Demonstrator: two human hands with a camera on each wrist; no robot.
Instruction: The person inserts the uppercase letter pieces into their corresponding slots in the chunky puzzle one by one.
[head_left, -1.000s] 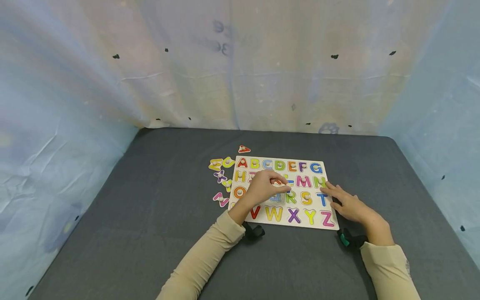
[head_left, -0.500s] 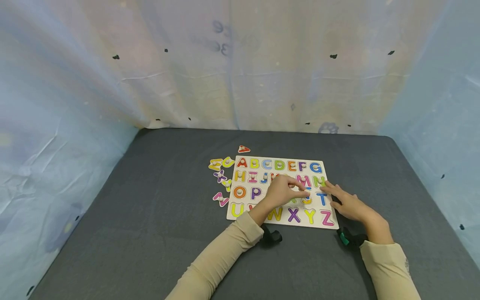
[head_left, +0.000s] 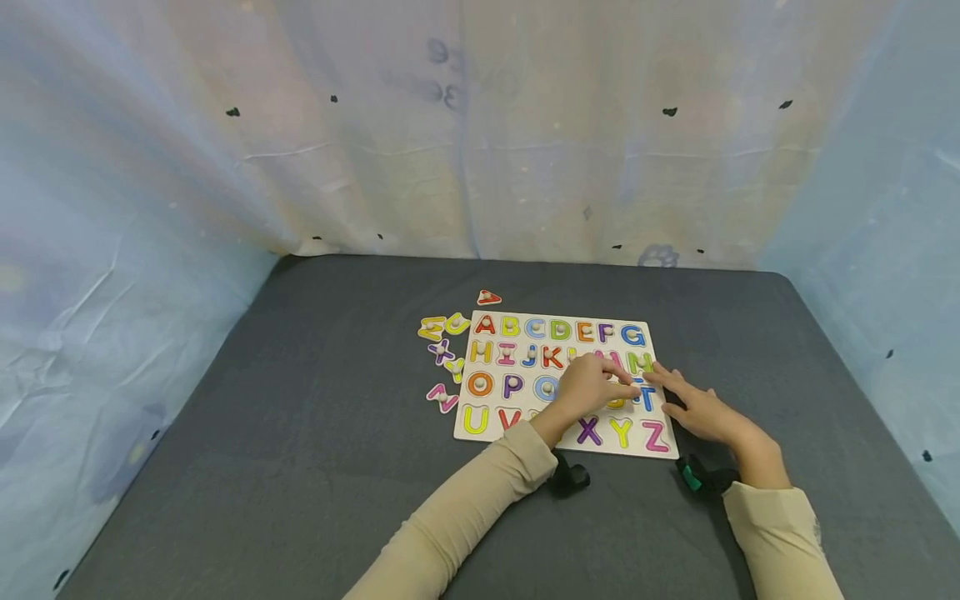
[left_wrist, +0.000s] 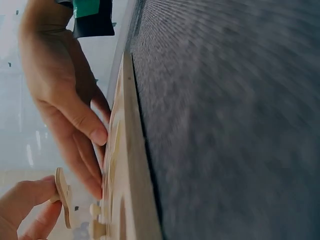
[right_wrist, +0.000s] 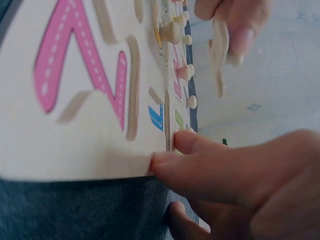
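My left hand (head_left: 585,388) pinches a blue letter piece, apparently a T (head_left: 637,382), by its knob. In the left wrist view the piece (left_wrist: 63,197) is edge-on, raised off the wooden alphabet board (head_left: 480,315). In the head view it hovers by the printed blue T (head_left: 647,400). Fingers of my right hand (head_left: 705,412) rest on the board's right edge, near the green N (head_left: 638,362). Knobbed letters fill the visible upper rows. Bottom-row recesses, such as the pink Z (head_left: 654,437), have no knobs. My left hand covers part of the board's middle.
Loose knobbed letters lie left of the board: a yellow W (head_left: 432,327), a yellow U (head_left: 456,323), a purple X (head_left: 441,352), a yellow-green Y (head_left: 454,368) and a pink Z (head_left: 442,397). A red V (head_left: 489,297) lies behind it. Dark cloth (head_left: 337,417) covers the table.
Carrying the blue letter, my left hand has moved right across the board, from the middle to the T recess. My right hand has stayed at the right edge.
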